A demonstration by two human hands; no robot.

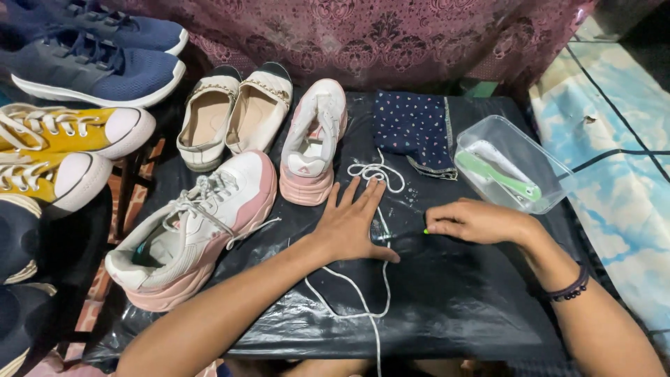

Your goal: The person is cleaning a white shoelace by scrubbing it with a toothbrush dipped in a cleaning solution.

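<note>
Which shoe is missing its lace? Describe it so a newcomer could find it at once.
On the black plastic sheet, look just beyond the left hand, which presses a loose white shoelace. The pink-and-white sneaker stands there, heel toward the camera. Unlike its laced twin lying beside it, its eyelets look empty.

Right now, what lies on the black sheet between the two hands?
In the head view, a white shoelace runs between the left hand and the right hand; the right hand holds a small green-tipped tool pointing at it.

eight shoes, one white lace, one spotted cloth, one clear tub, one toothbrush
</note>
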